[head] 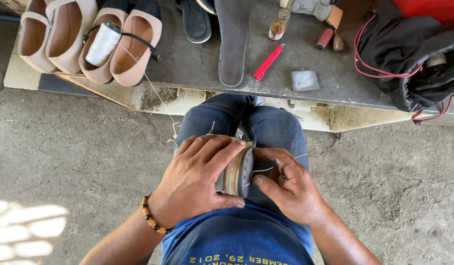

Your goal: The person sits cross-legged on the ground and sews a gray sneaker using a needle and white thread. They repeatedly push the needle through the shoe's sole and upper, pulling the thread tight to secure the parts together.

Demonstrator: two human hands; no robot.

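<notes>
Left hand [197, 179] clamped over shoe [236, 172] on lap; right hand [285, 184] fingers pinching thread [266, 169] at sole edge. Bare floor [65, 147] either side, surface [197, 64] edge just ahead.

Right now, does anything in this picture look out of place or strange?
One small thing: a spool of white thread lies across the pink shoes, and its thread trails loosely off the bench edge. Otherwise the left hand grips a shoe; nothing looks spilled.

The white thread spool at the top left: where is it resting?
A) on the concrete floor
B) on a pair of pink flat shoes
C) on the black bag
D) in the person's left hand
B: the white thread spool lies across the pink flat shoes on the grey workbench.
</notes>
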